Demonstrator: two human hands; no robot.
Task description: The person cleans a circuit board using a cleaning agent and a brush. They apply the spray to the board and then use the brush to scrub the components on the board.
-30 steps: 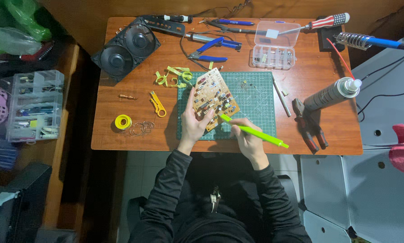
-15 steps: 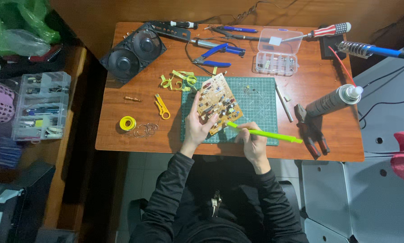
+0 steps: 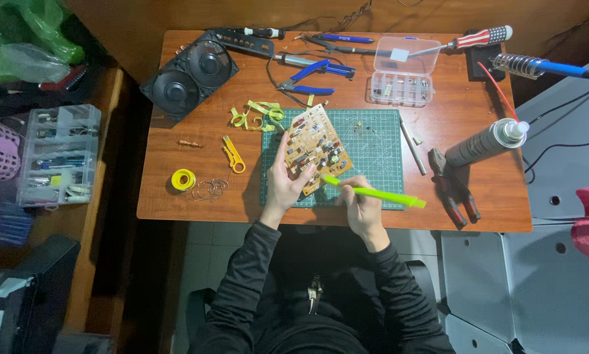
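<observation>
On the wooden table [image 3: 439,216] lies a green cutting mat [image 3: 373,141], and above its near left part a tan circuit board [image 3: 315,147] is held tilted. The left hand [image 3: 285,183] grasps the board's lower left edge, fingers wrapped around it. The right hand [image 3: 363,204] is closed around a bright green tool [image 3: 380,193], its tip touching the board's near edge. Just left of the mat lie a yellow wire stripper [image 3: 231,154] and a yellow tape roll [image 3: 183,179].
</observation>
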